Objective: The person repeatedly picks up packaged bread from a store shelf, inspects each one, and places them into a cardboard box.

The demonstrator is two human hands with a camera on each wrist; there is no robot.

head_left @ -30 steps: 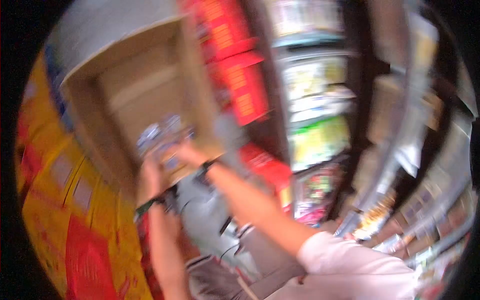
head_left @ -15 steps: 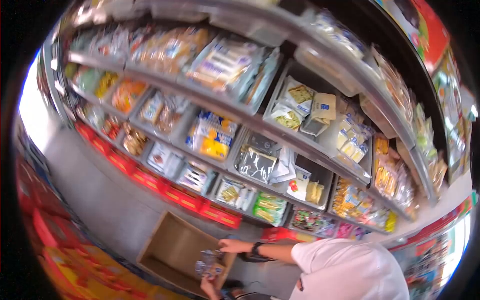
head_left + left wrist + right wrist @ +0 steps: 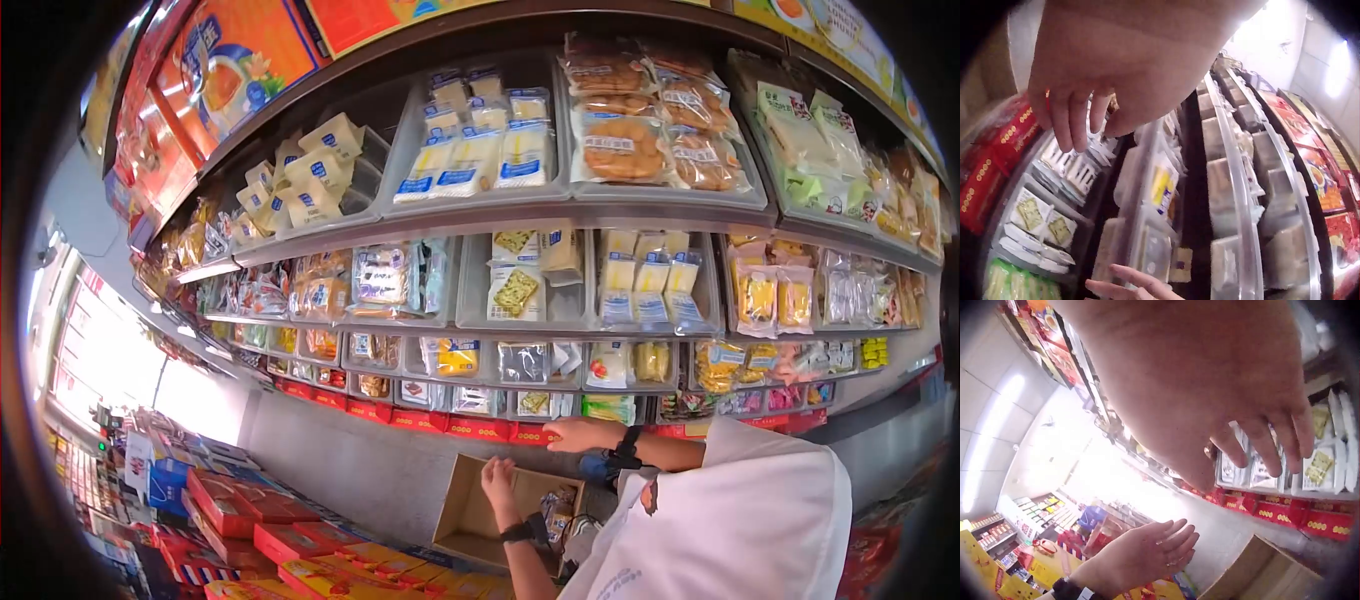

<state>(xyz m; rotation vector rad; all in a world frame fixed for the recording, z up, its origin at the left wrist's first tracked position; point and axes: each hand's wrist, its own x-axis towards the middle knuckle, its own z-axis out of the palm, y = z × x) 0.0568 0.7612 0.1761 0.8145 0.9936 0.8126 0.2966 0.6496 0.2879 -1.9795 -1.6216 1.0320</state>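
Both hands are empty, fingers loose: the left hand (image 3: 497, 478) over the open brown cardboard box (image 3: 465, 497), the right hand (image 3: 580, 433) near the lowest shelf (image 3: 455, 426). Shiny packets (image 3: 556, 510) lying inside the box probably want a firm pinch.

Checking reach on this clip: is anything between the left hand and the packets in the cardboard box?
Nothing visible. The left hand hangs open over the open-topped cardboard box, and the packets lie uncovered at its right end in the head view.
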